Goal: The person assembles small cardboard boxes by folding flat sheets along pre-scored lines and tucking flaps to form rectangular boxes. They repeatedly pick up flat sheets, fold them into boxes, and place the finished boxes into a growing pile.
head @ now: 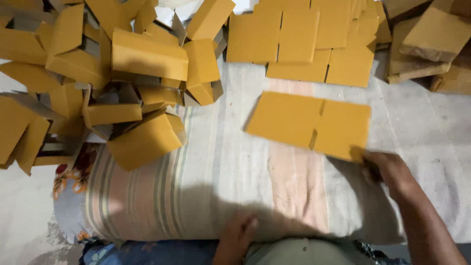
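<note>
A heap of folded boxes, yellow-brown outside and grey inside, lies tumbled over the far left of the striped cloth, some open-ended and tipped on edge. No labels or print show on any of them.

The left hand rests at the near edge of the cloth, fingers loosely together, holding nothing.

Beyond it, at the far edge, a stack of flat blanks lies fanned, slits showing between the panels.

One flat blank hangs tilted over the middle of the cloth. The right hand is clamped on its near right corner. It looks like thin card: light, stiff enough to stay flat from one corner, yet likely to bend along its slit and creases. An edge or corner pinch suits it; the face looks smooth and may slide.

At the far right corner sit plain brown cartons.
</note>
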The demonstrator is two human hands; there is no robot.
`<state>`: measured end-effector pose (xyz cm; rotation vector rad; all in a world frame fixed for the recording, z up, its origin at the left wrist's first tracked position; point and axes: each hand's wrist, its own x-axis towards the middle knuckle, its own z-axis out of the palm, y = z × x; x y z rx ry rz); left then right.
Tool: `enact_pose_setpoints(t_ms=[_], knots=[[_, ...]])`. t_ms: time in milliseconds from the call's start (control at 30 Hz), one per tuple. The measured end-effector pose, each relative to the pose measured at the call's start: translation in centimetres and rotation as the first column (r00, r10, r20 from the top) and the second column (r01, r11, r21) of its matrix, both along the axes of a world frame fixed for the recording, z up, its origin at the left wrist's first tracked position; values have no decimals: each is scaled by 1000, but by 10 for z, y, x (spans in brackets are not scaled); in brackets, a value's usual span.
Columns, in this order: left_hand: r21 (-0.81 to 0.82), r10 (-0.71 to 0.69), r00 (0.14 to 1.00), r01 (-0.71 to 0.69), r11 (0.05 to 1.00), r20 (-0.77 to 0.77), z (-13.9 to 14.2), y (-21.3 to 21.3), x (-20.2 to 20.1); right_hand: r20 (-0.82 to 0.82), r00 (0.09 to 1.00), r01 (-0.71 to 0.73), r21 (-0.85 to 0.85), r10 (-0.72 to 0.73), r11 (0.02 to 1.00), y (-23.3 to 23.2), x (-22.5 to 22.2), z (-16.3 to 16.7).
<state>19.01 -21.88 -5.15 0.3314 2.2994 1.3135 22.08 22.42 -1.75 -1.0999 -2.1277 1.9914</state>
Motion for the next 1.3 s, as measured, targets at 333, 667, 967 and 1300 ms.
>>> enact_pose_setpoints(t_ms=[333, 667, 967, 1300], knots=[[-63, 97, 787, -170, 983, -609, 16, 102, -139, 90, 987, 66, 518, -132, 853, -10, 47, 19], [333, 216, 908, -91, 938, -358, -14, 157, -187, -234, 956, 259, 398, -176, 880, 3, -12, -6], [682, 316, 940, -149, 716, -126, 20, 132, -116, -625, 779, 191, 163, -48, 968, -36, 11, -12], [501, 359, 911, -219, 837, -202, 82, 166, -81, -582, 789, 245, 9, -195, 969, -71, 6, 29]])
